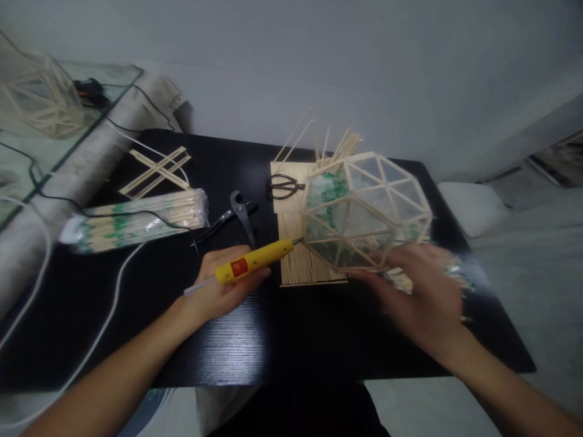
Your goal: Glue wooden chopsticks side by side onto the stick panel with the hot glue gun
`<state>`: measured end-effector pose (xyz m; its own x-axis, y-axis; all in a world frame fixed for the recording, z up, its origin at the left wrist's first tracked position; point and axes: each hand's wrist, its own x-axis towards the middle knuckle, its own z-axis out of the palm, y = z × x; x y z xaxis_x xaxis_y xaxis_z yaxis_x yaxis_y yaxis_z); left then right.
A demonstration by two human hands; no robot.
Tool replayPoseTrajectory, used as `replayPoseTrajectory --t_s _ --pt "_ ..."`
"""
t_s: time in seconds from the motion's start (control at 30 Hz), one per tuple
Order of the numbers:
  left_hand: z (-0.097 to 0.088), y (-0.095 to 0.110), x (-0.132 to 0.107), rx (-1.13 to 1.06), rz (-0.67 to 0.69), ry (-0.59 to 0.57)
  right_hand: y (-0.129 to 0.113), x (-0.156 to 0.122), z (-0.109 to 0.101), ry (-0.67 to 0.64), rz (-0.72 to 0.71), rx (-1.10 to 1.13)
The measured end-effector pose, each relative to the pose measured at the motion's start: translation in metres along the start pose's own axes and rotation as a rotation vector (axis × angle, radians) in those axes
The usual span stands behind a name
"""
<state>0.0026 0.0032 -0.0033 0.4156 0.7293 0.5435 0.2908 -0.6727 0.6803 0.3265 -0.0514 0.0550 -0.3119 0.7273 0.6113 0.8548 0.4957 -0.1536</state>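
One yellow plastic tool (pixel 264 257) with one red switch (pixel 239 267). Past its tip (pixel 297 241), one pair of black metal scissors (pixel 285 187). Right of it, one round pale-stick frame (pixel 350 196); left, one more frame (pixel 58 126) and one clear plastic bag (pixel 141 222).

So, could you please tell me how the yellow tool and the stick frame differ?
The yellow tool is slim and straight, while the stick frame is a many-sided, see-through cage. The tool is yellow with a red patch; the frame is pale wood-coloured. The tool is in the left hand, the frame in the right hand. Both are held above the black table.
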Motion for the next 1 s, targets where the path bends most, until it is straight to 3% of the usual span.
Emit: replayPoseTrajectory --t_s 0.3,0.57,0.67,0.73,0.8,1.0 --pt "0.001 0.001 0.003 -0.007 0.021 -0.008 0.001 -0.001 0.002 0.04 0.013 0.034" --pt "-0.001 -0.001 0.003 -0.107 -0.076 -0.123 0.001 0.001 -0.006 0.091 0.072 0.015" --pt "-0.004 -0.003 0.003 -0.09 -0.136 -0.081 0.01 -0.005 -0.01 0.136 0.125 -0.041" --pt "-0.005 -0.005 0.002 -0.093 -0.194 -0.031 0.026 -0.012 -0.014 0.148 0.235 -0.092" --pt "-0.005 -0.007 0.0 -0.112 -0.237 0.003 0.051 -0.019 -0.016 0.275 0.316 -0.151" --pt "-0.005 -0.013 -0.001 -0.144 -0.272 0.004 0.153 -0.023 -0.008 0.256 0.56 -0.158"
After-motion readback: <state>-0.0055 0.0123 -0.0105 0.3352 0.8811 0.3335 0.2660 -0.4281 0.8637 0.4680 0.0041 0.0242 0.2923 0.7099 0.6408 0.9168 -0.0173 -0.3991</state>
